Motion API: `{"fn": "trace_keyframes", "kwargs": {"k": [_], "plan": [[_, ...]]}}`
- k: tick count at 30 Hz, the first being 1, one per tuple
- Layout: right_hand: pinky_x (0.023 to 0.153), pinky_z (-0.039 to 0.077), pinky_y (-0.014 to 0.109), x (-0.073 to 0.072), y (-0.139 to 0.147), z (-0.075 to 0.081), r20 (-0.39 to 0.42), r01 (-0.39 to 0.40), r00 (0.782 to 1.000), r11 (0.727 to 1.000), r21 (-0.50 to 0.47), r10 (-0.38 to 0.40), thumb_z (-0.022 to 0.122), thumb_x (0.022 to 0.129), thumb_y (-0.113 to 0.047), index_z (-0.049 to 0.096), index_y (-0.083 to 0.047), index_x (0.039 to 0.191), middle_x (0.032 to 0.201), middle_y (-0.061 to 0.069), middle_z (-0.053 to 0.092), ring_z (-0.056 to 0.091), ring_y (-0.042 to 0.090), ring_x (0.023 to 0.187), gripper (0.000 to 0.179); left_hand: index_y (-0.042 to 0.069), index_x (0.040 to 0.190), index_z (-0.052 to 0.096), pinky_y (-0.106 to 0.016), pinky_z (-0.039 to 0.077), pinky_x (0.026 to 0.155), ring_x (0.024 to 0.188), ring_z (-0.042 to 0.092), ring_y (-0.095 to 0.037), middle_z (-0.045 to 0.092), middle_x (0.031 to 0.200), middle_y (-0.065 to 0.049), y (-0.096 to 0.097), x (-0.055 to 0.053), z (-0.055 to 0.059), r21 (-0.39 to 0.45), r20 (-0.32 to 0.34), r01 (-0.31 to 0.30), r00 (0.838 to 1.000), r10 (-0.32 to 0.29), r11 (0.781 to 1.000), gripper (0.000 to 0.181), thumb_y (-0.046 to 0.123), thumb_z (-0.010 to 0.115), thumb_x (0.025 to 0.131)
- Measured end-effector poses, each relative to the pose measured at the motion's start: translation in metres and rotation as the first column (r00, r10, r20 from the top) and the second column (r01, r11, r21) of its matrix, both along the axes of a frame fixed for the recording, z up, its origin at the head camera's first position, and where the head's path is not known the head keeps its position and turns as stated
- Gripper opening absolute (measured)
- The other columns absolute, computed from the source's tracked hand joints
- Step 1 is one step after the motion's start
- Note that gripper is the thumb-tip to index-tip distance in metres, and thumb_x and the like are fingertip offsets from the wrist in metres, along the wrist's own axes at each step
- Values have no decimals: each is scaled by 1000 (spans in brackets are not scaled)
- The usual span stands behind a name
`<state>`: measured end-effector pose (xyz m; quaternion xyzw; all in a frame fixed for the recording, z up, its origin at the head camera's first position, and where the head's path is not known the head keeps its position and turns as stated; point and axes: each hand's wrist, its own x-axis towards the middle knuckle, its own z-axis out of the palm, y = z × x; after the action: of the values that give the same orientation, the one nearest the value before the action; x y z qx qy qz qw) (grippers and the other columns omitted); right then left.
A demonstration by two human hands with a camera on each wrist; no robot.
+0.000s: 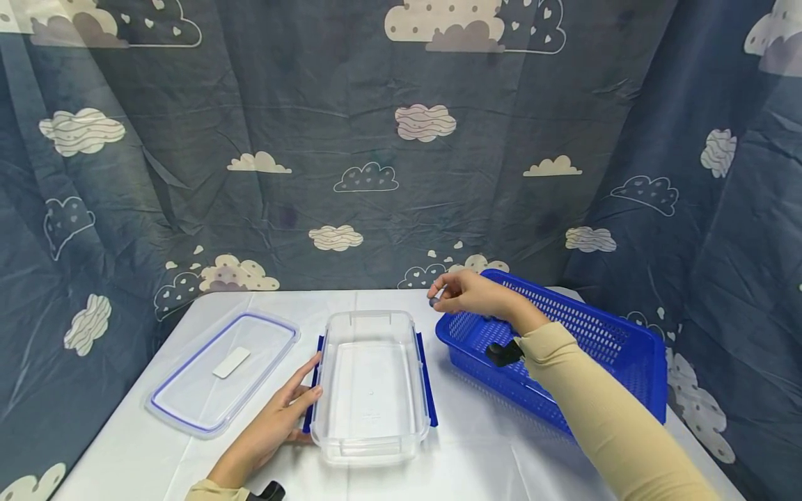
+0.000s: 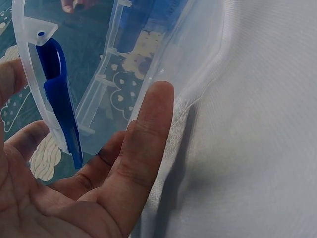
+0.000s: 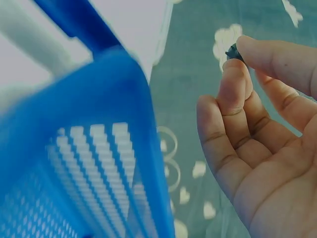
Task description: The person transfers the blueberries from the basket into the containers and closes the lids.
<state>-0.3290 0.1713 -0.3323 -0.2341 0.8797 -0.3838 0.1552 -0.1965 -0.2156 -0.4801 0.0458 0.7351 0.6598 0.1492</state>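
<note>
A clear plastic food container point(image 1: 370, 390) with blue side latches point(image 1: 427, 379) sits lidless on the table. At its left side, my left hand point(image 1: 278, 417) holds the edge, with the fingers around the hanging latch point(image 2: 62, 94) in the left wrist view. My right hand point(image 1: 470, 292) is raised over the far left corner of a blue perforated basket point(image 1: 601, 323). Between thumb and fingertip it pinches a small dark blueberry point(image 3: 235, 52), whose crown shows in the right wrist view. Part of the basket's inside is hidden by the right arm.
A clear lid point(image 1: 219, 372) with a blue seal and a white label lies left of the container. White cloth covers the table point(image 1: 476, 445). A dark cloud-patterned curtain point(image 1: 301, 139) hangs behind and at both sides.
</note>
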Motion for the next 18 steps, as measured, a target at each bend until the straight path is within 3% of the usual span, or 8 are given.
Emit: {"fn": "trace_keyframes", "kwargs": {"k": [4,9,14,18], "plan": [[84,59,35,0,-25,-3,38,-40,998,999,-26,41,71,103,-13,67,-2,126,90,2,67,61,21,87,26,40,171,24,-51,70,82,114,66,-33,47,142,-30,1,0,0,4,-3,-2,1000,2,1000,70,38,59,111],[73,53,23,-1,-56,-10,26,-88,996,996,-16,89,71,102,-13,68,0,125,85,0,65,57,12,79,26,38,172,23,-53,70,83,116,65,-34,48,140,-30,2,0,0,11,-5,1,1000,-1,1000,71,38,60,111],[67,45,23,-1,-86,-21,17,-131,991,991,5,131,71,102,-11,69,1,122,81,-1,64,52,10,73,24,38,172,22,-53,70,83,116,66,-34,48,140,-30,1,-1,-2,19,-7,2,1000,-2,1000,72,38,60,111],[68,49,22,-1,-108,-32,28,-136,991,989,58,134,73,100,-12,72,-1,118,83,4,70,56,8,73,21,37,172,22,-54,70,84,115,67,-34,48,140,-30,0,-1,-3,18,-7,1,1000,-1,1000,72,38,59,111]]}}
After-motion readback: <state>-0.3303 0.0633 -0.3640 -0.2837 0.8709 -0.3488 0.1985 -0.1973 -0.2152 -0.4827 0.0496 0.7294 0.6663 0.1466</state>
